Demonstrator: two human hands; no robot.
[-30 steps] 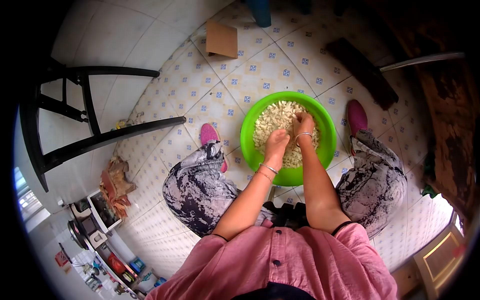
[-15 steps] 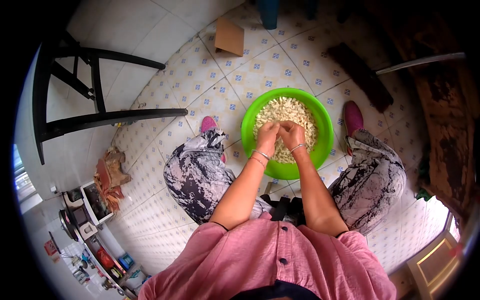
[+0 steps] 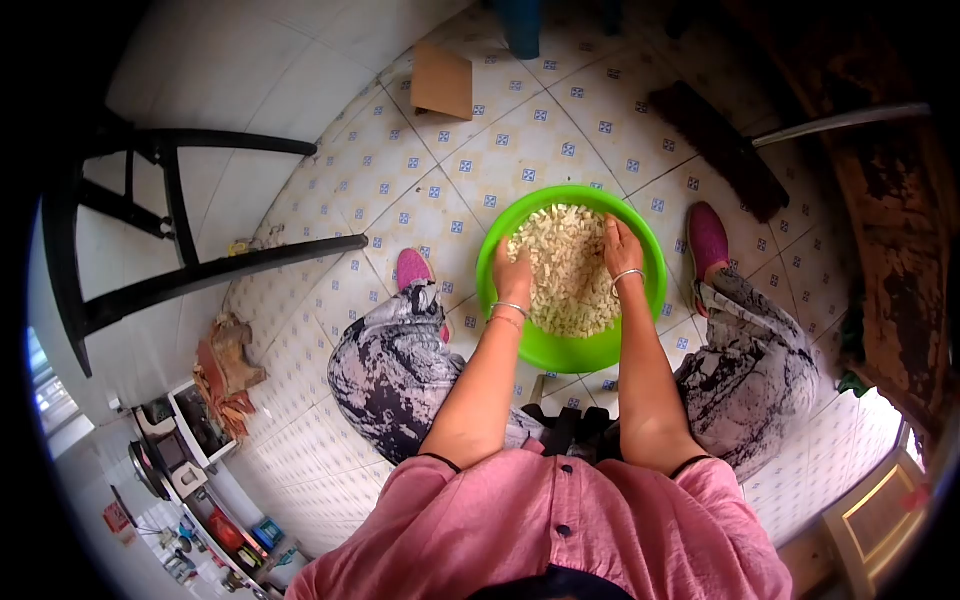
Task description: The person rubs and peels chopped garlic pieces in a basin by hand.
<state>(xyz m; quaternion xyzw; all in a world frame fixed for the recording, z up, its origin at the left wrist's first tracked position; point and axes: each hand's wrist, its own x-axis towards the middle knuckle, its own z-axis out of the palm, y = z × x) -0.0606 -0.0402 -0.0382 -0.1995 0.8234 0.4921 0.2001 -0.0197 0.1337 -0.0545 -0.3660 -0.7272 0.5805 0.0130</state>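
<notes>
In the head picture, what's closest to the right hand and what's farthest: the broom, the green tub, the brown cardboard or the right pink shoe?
1. Green tub: the right hand is inside it.
2. Right pink shoe: right of the tub.
3. Broom: upper right.
4. Brown cardboard: upper left.

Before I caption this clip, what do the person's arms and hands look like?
The left hand and right hand are gloveless. Each wears a silvery bangle; the left adds a thin reddish band. Pink short sleeves end in dark trim.
</notes>
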